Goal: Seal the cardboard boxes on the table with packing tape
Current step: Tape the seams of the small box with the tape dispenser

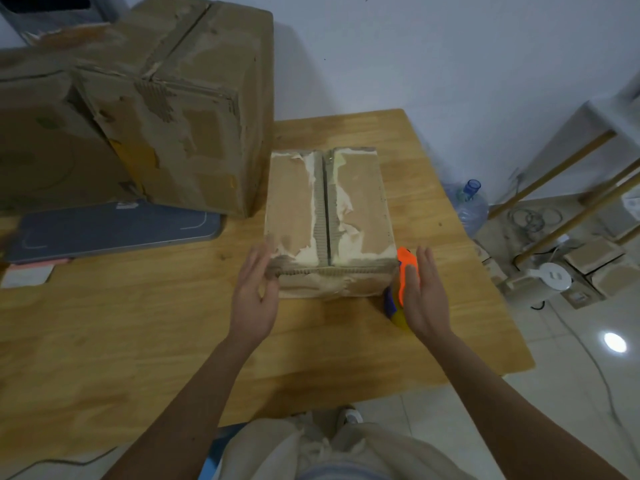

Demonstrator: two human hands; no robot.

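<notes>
small box: (329,216) on the bench (138,323), right of centre, flaps folded shut, centre seam runs away from the person, no fresh tape visible on it, only torn paper and old residue
big box: (138,109) far left on the bench, well apart from the hands, worn, top seam looks untaped too, partly out of view
left hand: (254,289) fingers straight, flat against the small box's near-left corner, holds nothing
right hand: (420,292) fingers mostly straight, palm and thumb pressing an orange tape dispenser (403,282) against the small box's right side; firm grasp or not, cannot tell
progress: early, judged; both boxes look unsealed, box being squared up
left to do: tape the small box seam, then the big box
other: grey tablet-like slab (114,226) under the big box's front edge
</notes>
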